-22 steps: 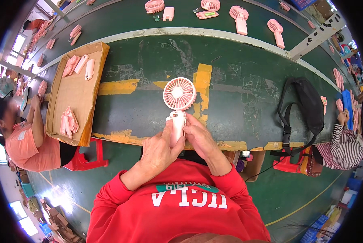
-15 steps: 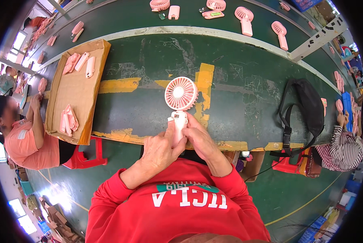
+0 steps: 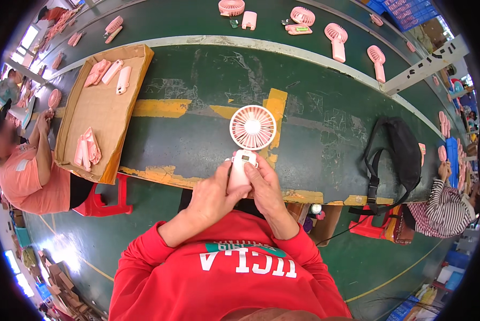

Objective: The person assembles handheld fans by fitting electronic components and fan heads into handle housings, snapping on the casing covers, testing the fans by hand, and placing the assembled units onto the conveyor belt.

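Here, left hand, right hand part-curled, gripping pink fan handle.

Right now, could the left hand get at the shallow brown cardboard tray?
Probably yes: between the left hand and the tray lies only green tabletop with yellow tape, though that hand holds a round-headed pink fan.

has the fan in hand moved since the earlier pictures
Yes: the fan has shifted slightly right, now overlapping more of the yellow tape on the table.
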`<state>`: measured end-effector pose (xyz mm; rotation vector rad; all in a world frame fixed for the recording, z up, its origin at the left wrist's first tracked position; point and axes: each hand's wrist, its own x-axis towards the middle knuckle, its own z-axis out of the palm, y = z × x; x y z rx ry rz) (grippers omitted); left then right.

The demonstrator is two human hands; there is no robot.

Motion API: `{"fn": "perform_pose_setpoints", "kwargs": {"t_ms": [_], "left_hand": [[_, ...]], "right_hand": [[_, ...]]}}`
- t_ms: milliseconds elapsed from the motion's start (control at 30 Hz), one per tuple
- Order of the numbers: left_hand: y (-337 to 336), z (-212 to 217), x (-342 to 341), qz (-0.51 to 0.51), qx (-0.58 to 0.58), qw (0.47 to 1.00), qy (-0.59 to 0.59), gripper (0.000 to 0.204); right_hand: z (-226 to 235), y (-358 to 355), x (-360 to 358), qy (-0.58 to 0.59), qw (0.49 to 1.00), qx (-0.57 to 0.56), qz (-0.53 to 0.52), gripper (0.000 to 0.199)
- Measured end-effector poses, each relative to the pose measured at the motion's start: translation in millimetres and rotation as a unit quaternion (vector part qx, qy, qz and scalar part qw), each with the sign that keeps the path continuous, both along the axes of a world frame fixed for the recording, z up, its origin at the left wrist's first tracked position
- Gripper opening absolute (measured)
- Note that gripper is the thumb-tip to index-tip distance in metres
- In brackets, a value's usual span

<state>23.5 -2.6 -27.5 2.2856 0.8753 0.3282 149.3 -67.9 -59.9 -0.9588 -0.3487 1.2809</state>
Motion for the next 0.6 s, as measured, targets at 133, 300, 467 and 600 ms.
{"fn": "perform_pose_setpoints", "kwargs": {"t_ms": [133, 300, 467, 600], "left_hand": [[21, -6, 1, 0.02, -0.383, 0.92, -0.083, 0.04], [19, 6, 4, -0.029, -0.405, 0.912, -0.059, 0.032], [13, 18, 7, -0.061, -0.267, 0.961, -0.048, 0.028], [11, 9, 6, -0.06, -0.253, 0.965, -0.045, 0.029]], "right_hand": [[2, 0, 3, 0.045, 0.997, 0.063, -0.017, 0.039], [13, -1, 3, 0.006, 0.997, 0.079, -0.015, 0.041], [20, -6, 2, 0.025, 0.997, 0.062, -0.041, 0.041], [18, -6, 3, 0.041, 0.996, 0.07, -0.046, 0.042]]}}
